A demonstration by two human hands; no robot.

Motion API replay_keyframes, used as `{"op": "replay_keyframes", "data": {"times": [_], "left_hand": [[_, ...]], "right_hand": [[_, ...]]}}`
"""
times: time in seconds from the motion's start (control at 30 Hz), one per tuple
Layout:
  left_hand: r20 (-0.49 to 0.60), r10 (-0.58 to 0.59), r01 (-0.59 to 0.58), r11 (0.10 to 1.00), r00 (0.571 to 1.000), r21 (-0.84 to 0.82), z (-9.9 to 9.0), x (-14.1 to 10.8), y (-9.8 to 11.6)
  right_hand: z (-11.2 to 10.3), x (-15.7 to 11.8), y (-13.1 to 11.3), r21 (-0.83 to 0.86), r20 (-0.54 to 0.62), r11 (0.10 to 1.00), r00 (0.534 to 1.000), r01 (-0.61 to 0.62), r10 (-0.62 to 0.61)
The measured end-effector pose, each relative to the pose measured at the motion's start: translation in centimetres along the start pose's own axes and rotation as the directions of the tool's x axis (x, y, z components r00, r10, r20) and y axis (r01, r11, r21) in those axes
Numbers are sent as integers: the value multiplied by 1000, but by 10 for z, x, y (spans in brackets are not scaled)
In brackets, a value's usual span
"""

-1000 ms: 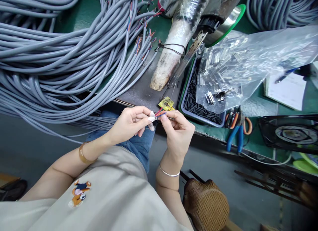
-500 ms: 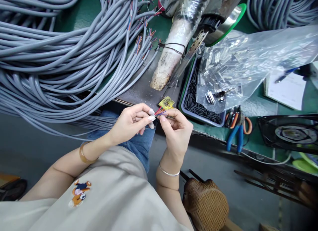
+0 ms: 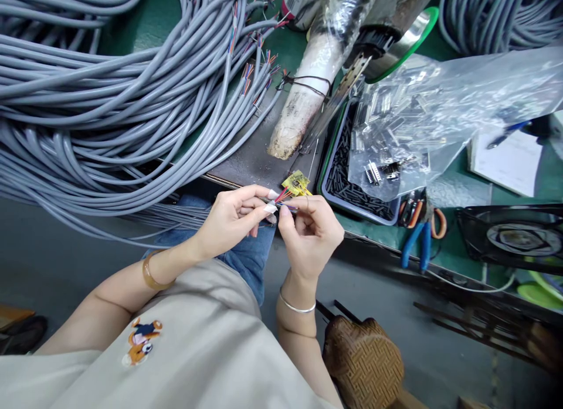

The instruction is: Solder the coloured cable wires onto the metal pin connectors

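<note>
Thin coloured wires (image 3: 284,194) fan out between my fingertips at the table's front edge. My left hand (image 3: 240,217) pinches them between thumb and forefinger, with pale coverings on some fingertips. From the right, my right hand (image 3: 311,227) is closed on the wires' other side, thumb against forefinger. Just beyond the fingers lies a small yellow piece (image 3: 296,183) with dark marks, near the wire ends. Gray cables (image 3: 176,110) are heaped at the left, several with stripped, coloured ends.
A blue-rimmed tray (image 3: 324,189) of small black pieces stands to the right, partly under a clear bag (image 3: 444,116) of metal connectors. Pliers (image 3: 416,243) lie beside it. A white wrapped tube (image 3: 303,98) points toward my hands. A woven-top stool (image 3: 369,359) stands below.
My right hand has shifted slightly, its thumb a little to the left and its knuckles a little to the right. My left hand has barely moved and still pinches the wires.
</note>
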State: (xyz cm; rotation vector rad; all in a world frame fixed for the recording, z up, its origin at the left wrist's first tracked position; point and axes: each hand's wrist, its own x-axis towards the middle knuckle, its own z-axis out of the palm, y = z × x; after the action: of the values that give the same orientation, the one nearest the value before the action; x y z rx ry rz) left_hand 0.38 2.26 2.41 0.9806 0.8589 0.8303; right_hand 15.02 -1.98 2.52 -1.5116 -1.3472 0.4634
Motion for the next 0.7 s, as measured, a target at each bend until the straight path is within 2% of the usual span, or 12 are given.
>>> {"op": "replay_keyframes", "data": {"times": [0.07, 0.23, 0.37, 0.57, 0.7], "left_hand": [[-3, 3, -3, 1000, 1000, 2, 0, 1, -1], [-3, -17, 17, 998, 1000, -53, 0, 2, -2], [1, -18, 18, 998, 1000, -64, -1, 2, -3], [25, 21, -21, 1000, 999, -5, -2, 2, -5], [68, 6, -6, 1000, 998, -11, -2, 1, -5]], "right_hand": [[2, -1, -2, -13, -11, 1000, 1000, 9, -10], [2, -1, -1, 33, 2, 992, 992, -125, 125], [1, -1, 1, 48, 11, 981, 983, -186, 186], [-4, 2, 2, 54, 85, 984, 982, -172, 167], [-5, 4, 2, 61, 117, 986, 983, -153, 145]]}}
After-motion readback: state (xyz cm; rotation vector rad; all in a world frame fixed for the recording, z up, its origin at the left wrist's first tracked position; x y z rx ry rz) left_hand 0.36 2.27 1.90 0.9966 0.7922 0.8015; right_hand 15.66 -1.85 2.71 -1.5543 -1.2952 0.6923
